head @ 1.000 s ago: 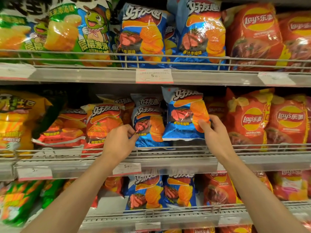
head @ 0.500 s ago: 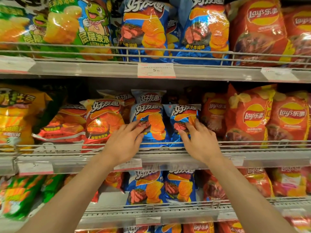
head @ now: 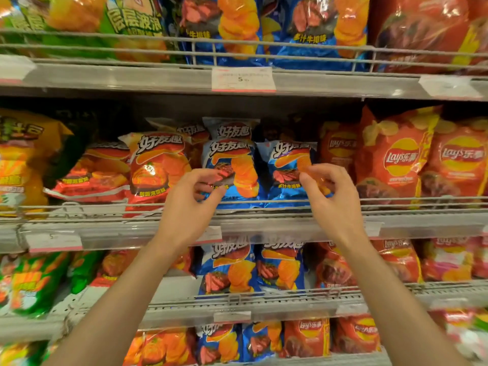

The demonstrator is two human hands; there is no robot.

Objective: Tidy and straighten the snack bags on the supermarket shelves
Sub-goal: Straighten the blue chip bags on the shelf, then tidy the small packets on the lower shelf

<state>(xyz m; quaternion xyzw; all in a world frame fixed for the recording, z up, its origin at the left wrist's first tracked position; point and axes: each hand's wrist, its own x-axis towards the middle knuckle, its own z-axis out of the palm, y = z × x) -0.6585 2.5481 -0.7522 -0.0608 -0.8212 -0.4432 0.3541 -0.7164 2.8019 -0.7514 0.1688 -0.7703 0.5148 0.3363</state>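
Two blue steak-flavour chip bags stand side by side behind the wire rail of the middle shelf [head: 264, 228]. My left hand [head: 190, 204] curls its fingers and thumb round the lower left edge of the left blue bag [head: 235, 165]. Over at the right edge of the right blue bag [head: 285, 162], my right hand [head: 335, 204] pinches the foil between curled fingers. Both bags stand nearly upright with their fronts facing out. A third blue bag [head: 232, 129] peeks up behind the left one.
Red-orange bags [head: 158, 165] of the same brand sit to the left, one [head: 92, 178] lying tilted. Red Lay's bags [head: 396, 159] fill the right. A yellow bag [head: 23, 154] is at far left. The shelves above and below hold more bags behind wire rails.
My right hand set the raised blue bag down beside the other one. Both hands then pressed flat on the bags; now their fingers curl round the bags' outer edges.
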